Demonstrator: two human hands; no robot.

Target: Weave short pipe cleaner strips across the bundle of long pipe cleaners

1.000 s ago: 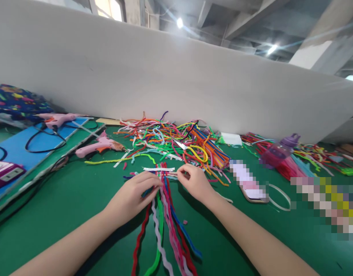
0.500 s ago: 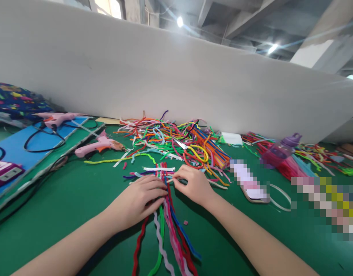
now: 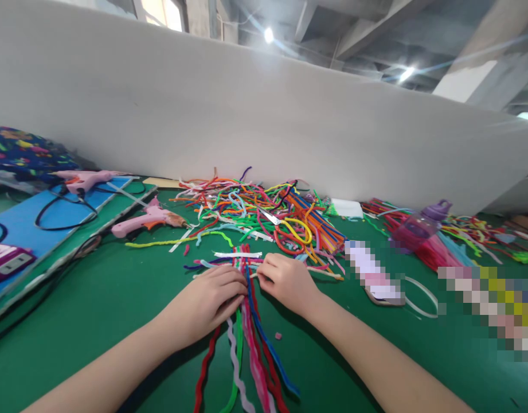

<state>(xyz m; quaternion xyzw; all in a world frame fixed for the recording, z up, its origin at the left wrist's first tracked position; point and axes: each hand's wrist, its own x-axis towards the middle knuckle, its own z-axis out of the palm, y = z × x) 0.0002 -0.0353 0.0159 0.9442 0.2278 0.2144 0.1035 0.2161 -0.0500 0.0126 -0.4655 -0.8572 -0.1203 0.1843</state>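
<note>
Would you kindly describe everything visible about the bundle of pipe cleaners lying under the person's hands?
The bundle of pipe cleaners is a set of fuzzy, wavy stems in red, white, green, pink and blue, lying side by side on the green table and running from the hands toward the camera, fanning apart at the near end. The left hand presses flat on it; the right hand pinches at its upper part. A white strip crosses its far end.

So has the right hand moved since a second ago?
Yes. The right hand has slid left and toward the person, away from the orange stick bundle, closing on the left hand over the wavy pipe cleaners.
</note>
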